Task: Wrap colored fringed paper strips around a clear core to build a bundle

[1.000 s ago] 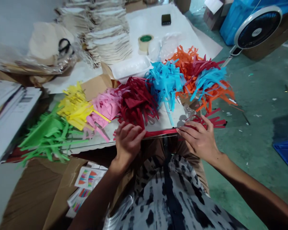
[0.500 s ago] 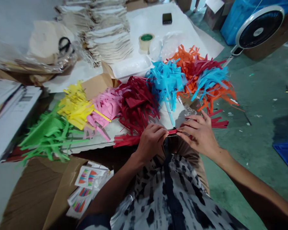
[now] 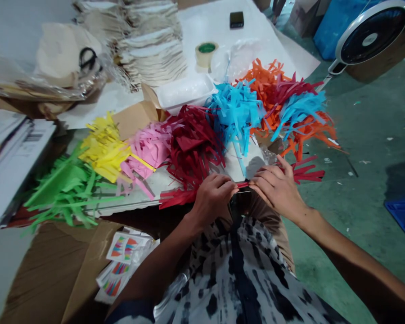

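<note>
A red tissue-paper tassel (image 3: 177, 198) stretches between my two hands near the table's front edge, its cut strips fanning out at both ends. My left hand (image 3: 212, 195) is closed on it left of the middle. My right hand (image 3: 281, 189) pinches it on the other side, with the fingers curled over. The short stretch between them is narrow and looks twisted, and a thin pale line, maybe thread or wire, runs just below it. Behind my hands lie a dark red tissue bundle (image 3: 196, 141) and a light blue one (image 3: 235, 108). My fingers hide part of the tassel.
Pink (image 3: 151, 144), yellow (image 3: 104, 148), green (image 3: 65, 189) and orange (image 3: 268, 78) tissue bundles lie along the table. Further back are a white tray (image 3: 187, 92), a tape roll (image 3: 205, 54) and stacked cream bundles (image 3: 151, 49). A fan (image 3: 371, 38) stands right; an open carton (image 3: 47, 265) sits lower left.
My right hand's fingers have curled in closer over the tassel. The red stretch between my hands looks thinner now. My left hand has barely moved.
</note>
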A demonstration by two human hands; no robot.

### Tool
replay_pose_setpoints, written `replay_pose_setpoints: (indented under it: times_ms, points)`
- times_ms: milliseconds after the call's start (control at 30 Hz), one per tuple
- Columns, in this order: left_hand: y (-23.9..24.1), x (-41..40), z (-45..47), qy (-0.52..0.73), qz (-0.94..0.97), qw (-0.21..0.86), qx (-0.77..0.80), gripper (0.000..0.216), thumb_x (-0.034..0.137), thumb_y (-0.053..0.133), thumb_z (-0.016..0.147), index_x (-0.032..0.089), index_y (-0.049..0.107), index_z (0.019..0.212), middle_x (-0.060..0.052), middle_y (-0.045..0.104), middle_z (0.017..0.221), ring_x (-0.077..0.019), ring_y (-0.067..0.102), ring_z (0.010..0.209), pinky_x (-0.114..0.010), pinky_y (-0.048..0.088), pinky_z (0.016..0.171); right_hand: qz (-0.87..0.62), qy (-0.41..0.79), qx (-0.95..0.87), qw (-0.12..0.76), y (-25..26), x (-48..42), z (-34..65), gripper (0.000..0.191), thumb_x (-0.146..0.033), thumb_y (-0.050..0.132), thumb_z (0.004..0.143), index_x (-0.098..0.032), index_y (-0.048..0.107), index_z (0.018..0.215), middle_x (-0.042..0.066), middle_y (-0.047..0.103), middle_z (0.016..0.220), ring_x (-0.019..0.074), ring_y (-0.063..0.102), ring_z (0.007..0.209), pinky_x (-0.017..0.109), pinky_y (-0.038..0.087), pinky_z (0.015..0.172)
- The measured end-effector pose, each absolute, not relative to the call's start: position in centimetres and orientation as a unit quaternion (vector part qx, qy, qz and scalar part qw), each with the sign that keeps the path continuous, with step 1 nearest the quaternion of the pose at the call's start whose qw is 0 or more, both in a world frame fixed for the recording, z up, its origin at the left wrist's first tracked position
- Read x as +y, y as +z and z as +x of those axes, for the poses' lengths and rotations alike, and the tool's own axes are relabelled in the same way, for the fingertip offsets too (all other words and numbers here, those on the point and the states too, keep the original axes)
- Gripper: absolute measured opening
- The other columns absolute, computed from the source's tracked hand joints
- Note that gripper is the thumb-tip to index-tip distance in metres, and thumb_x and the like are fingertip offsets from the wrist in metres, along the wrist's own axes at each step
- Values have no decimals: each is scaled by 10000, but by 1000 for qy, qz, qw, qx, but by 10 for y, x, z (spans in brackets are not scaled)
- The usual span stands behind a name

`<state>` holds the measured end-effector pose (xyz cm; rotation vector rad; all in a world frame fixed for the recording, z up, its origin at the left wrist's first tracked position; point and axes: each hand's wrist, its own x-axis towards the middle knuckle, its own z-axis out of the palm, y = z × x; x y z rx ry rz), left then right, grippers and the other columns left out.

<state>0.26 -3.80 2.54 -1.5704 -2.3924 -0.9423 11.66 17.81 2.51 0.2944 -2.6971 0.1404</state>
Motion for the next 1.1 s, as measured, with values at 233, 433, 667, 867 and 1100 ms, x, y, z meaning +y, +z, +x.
replay_pose_setpoints:
  times_ms: [233, 433, 667, 867, 1100]
  points:
    - [24, -42, 6, -320, -489, 72, -809, 143, 237, 616, 1036, 182, 690, 927, -64, 700, 976, -199, 596, 944, -322, 502, 846, 80, 54, -977, 192, 23, 184, 118, 198, -345, 583, 1056, -192, 676, 973, 64, 693, 963, 267, 605, 1077, 613, 250, 1262]
    - [28, -46, 3, -335, -453, 20, -826, 111, 282, 691, 994, 193, 691, 929, -63, 642, 1024, -218, 585, 998, -345, 490, 884, 44, 147, -976, 154, 28, 188, 119, 205, -400, 576, 1048, -227, 659, 978, 51, 631, 977, 271, 565, 1102, 618, 229, 1252]
    - [36, -36, 8, -306, -403, 14, -862, 125, 198, 716, 927, 184, 626, 841, -77, 607, 1035, -242, 554, 999, -382, 478, 901, -16, 157, -981, 113, 42, 177, 113, 123, -335, 622, 962, -229, 670, 921, 60, 609, 979, 308, 544, 1136, 642, 256, 1214]
    - [34, -34, 12, -301, -377, 57, -874, 113, 80, 683, 881, 178, 637, 916, -78, 635, 1013, -243, 566, 979, -378, 494, 888, -9, 102, -980, 169, 35, 172, 119, 142, -306, 631, 961, -246, 729, 1045, 75, 703, 1095, 339, 565, 1237, 682, 229, 1237]
    - [18, -72, 3, -229, -534, 123, -805, 363, 130, 607, 1007, 267, 716, 1325, -73, 757, 1165, -248, 610, 1121, -385, 518, 965, 92, 64, -966, 231, 21, 166, 136, 406, -140, 630, 970, -395, 728, 1270, -4, 786, 1187, 280, 643, 1228, 642, 164, 1301]
